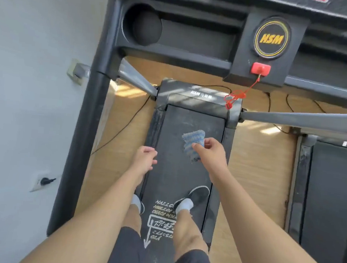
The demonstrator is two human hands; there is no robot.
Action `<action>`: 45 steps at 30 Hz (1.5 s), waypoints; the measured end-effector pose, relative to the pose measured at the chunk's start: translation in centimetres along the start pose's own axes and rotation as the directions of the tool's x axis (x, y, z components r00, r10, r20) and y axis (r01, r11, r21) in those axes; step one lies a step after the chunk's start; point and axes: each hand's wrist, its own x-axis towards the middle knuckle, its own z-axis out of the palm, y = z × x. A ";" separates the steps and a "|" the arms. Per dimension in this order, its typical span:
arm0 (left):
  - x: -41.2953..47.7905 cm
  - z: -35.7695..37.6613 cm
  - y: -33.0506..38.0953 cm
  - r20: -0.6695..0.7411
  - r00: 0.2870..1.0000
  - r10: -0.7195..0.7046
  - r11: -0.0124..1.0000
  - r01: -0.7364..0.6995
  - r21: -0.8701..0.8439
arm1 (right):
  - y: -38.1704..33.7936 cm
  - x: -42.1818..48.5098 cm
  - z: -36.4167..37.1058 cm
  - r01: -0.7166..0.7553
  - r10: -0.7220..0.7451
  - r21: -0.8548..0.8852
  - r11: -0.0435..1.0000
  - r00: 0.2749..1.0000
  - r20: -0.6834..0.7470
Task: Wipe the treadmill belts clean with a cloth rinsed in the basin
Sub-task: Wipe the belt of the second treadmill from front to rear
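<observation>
Above the front half of the belt [175,174], toward its right edge, the blue cloth [192,139] hangs clear of the surface. The right hand [210,154] has it in a thumb-and-finger grip at the cloth's right side. The left hand [144,158] hovers loosely curled and empty over the left edge, so the right is likely to do the wiping.

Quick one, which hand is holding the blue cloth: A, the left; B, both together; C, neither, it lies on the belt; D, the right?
D: the right hand pinches the blue cloth over the treadmill belt, while the left hand is apart from it, holding nothing.
</observation>
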 end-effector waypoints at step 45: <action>64.6 11.4 -26.8 0.151 0.468 0.871 0.063 -0.411 0.910 | 33.8 62.5 26.2 0.715 -0.568 -0.696 -0.067 0.546 0.616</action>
